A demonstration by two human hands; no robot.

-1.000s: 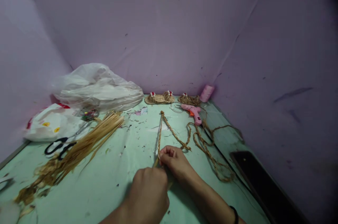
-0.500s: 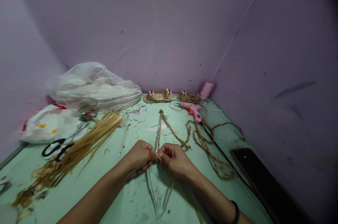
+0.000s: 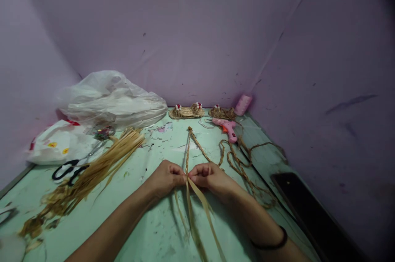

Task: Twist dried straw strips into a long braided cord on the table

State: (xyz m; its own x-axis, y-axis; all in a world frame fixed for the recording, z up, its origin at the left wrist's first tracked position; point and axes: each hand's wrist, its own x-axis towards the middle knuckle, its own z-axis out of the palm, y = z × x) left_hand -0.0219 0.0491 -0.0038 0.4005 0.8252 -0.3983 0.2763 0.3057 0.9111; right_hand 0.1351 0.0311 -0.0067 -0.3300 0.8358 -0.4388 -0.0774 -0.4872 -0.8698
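Both hands meet at the lower end of a thin tan braid [image 3: 187, 153] of dried plant fibre. My left hand [image 3: 165, 177] is closed, its thumb and finger pinching the fibre strands at the braid's end. From the other side my right hand [image 3: 212, 177] pinches the same spot, thumb against forefinger. Loose flat fibre strands [image 3: 202, 202] hang from between the fingertips toward me over the green tabletop. Upward, the braid runs away from me to a knotted end, where it bends back down to the right behind my right hand.
At left lie a bundle of dried fibre strips [image 3: 105, 163], black-handled scissors [image 3: 69, 169] and plastic bags [image 3: 114, 99]. Along the back are woven slipper-shaped pieces [image 3: 187, 112] and a pink thread spool [image 3: 243, 105]. A pink glue gun [image 3: 226, 127], braided cord [image 3: 240, 167] and a dark phone-like slab [image 3: 304, 206] lie right.
The loose strands have shifted: two broad ones now hang down to the right of centre, where thinner strands formed a narrow V before. Both hands stay pinched at the braid's end.
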